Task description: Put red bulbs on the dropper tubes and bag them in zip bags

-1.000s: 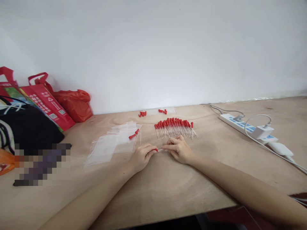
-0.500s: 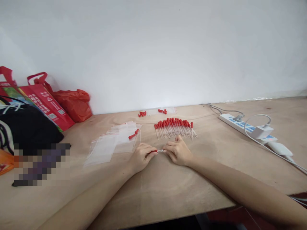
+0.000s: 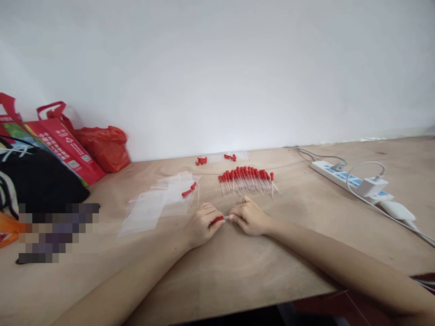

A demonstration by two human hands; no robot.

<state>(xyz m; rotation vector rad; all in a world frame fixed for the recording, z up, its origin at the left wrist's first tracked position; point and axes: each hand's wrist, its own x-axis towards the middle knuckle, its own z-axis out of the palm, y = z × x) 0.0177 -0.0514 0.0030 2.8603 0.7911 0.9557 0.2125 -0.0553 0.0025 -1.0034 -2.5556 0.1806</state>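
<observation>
Near the table's front, my left hand [image 3: 204, 222] pinches a red rubber bulb [image 3: 217, 219]. My right hand [image 3: 248, 216] is closed on a clear glass tube [image 3: 226, 218], of which a short piece shows between the two hands, at the bulb's end. Behind my right hand lies a fanned row of droppers [image 3: 249, 179] with red bulbs and clear tubes. Clear plastic bags [image 3: 146, 210] overlap left of my left hand, with two red bulbs [image 3: 187, 192] on them. A loose tube [image 3: 198, 193] lies beside the bags.
More red bulbs [image 3: 201, 160] and a flat clear bag [image 3: 215, 157] lie by the wall. A white power strip [image 3: 331, 174] with plugs and cables is on the right. Red bags [image 3: 107, 147] and a black bag [image 3: 41, 181] stand at the left.
My hands have come closer together, so less of the tube shows between them. More of the red bulb is visible in my left hand.
</observation>
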